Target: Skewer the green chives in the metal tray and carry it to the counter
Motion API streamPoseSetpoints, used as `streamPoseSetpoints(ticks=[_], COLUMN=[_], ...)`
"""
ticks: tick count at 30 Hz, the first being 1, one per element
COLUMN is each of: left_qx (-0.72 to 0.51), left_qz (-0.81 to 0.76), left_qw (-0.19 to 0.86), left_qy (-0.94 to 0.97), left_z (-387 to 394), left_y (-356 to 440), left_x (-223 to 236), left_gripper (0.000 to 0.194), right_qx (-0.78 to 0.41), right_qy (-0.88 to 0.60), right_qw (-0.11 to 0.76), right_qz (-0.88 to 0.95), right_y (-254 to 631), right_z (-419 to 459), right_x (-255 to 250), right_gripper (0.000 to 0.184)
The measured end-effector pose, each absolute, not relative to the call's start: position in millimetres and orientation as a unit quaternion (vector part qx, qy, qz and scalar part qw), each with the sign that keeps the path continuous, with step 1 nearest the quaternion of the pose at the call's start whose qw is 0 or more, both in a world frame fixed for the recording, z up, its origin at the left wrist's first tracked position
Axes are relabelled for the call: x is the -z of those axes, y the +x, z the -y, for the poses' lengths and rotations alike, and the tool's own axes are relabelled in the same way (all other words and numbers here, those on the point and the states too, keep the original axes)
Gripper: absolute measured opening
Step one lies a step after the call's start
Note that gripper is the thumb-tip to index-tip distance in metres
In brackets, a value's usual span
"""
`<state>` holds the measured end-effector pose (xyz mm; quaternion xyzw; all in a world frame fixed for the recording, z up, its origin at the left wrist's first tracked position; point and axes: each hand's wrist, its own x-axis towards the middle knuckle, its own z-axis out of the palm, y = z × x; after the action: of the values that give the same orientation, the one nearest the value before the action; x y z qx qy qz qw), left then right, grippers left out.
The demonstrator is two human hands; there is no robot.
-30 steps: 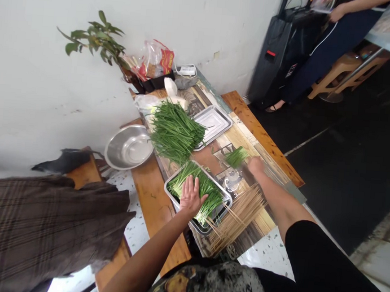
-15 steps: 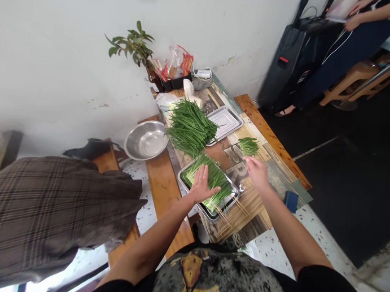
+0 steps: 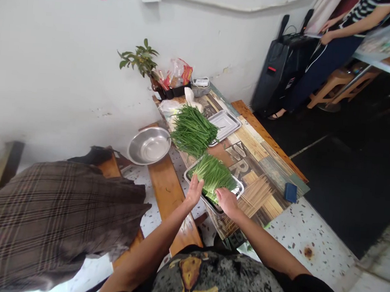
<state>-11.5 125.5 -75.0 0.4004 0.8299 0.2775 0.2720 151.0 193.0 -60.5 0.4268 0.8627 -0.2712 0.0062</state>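
Bundles of green chives point(image 3: 215, 170) lie side by side in a metal tray point(image 3: 240, 192), their pale cut ends toward me. My left hand point(image 3: 194, 192) is at the tray's near left edge, fingers stretched out and holding nothing, beside the pale ends. Over the tray's near right part, my right hand point(image 3: 227, 201) is closed on a chive skewer; its stick is mostly hidden by the fingers. Behind the tray rises a large heap of loose chives point(image 3: 194, 130). Thin wooden skewers point(image 3: 257, 193) are spread on the table right of the tray.
A second metal tray point(image 3: 228, 124) sits beyond the heap. On the left bench stands a steel bowl point(image 3: 147, 147). A blue box point(image 3: 290, 192) lies near the table's right edge. A potted plant point(image 3: 139, 59) is by the wall. Another person point(image 3: 345, 36) stands at the far right.
My right hand has brought the chive skewer from over the table at the right down into the tray. My left hand has drawn back from atop the chives to the tray's edge.
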Motion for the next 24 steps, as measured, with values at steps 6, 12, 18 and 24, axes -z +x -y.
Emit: streamPoseSetpoints(ticks=[6, 12, 18, 24], left_qx=[-0.213, -0.115, -0.091, -0.072], left_qz=[-0.753, -0.727, -0.713, -0.712], left_qw=[0.141, 0.116, 0.099, 0.109], left_qy=[0.606, 0.666, 0.688, 0.69], left_z=[-144.6, -185.0, -183.4, -184.8], left_y=[14.0, 16.8, 11.2, 13.2], left_x=[56.5, 65.4, 92.3, 106.3], left_gripper=[0.069, 0.064, 0.066, 0.065], right_qx=[0.25, 0.281, 0.361, 0.508], right_qy=[0.449, 0.438, 0.51, 0.651], right_qw=[-0.002, -0.029, -0.156, -0.166], right_qz=[-0.858, -0.854, -0.765, -0.539], right_y=[145.2, 151.3, 229.6, 294.5], right_z=[-193.7, -198.9, -211.9, -203.5], right_x=[56.8, 49.4, 30.1, 53.2], right_gripper=[0.034, 0.018, 0.031, 0.029])
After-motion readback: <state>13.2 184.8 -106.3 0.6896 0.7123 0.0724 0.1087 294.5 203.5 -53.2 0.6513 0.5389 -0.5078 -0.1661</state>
